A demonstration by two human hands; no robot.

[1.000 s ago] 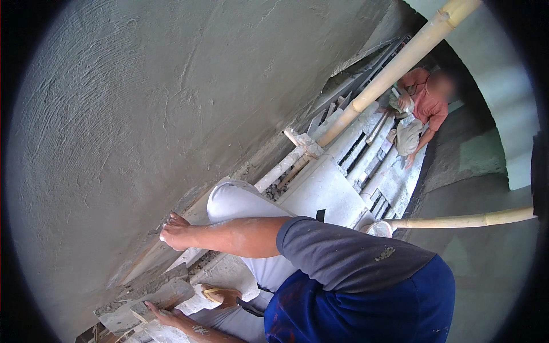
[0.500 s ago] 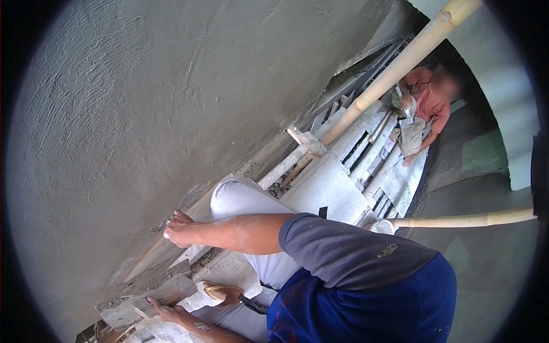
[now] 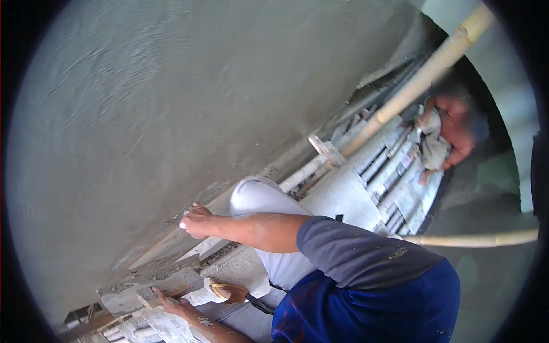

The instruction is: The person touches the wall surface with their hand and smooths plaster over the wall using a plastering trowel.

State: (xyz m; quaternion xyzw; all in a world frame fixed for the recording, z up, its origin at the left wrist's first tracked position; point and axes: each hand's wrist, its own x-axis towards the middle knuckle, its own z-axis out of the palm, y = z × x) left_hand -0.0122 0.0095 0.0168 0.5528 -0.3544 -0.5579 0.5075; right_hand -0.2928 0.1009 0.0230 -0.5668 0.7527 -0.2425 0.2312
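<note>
My right hand [image 3: 197, 222] is closed in a fist by the foot of the grey plastered wall [image 3: 189, 103], over a long pale board [image 3: 163, 247]. What it grips, if anything, is hidden; a small white patch shows at its front. Lower in the view, my left hand [image 3: 170, 302] is wrapped round the near edge of a mortar board [image 3: 183, 281], its thumb on top. Wet grey mortar [image 3: 128, 298] lies on that board, close to the wall's base.
A sandalled foot [image 3: 229, 290] and my white-trousered knee [image 3: 257, 197] rest on the plank platform [image 3: 337, 197]. Bamboo poles [image 3: 423, 86] cross at the upper right and right. Another person [image 3: 452, 128] in a reddish shirt sits at the platform's far end.
The whole view has shifted, so most things appear further right and slightly lower, with some blur. The other person is bent further forward. Both my hands keep much the same pose.
</note>
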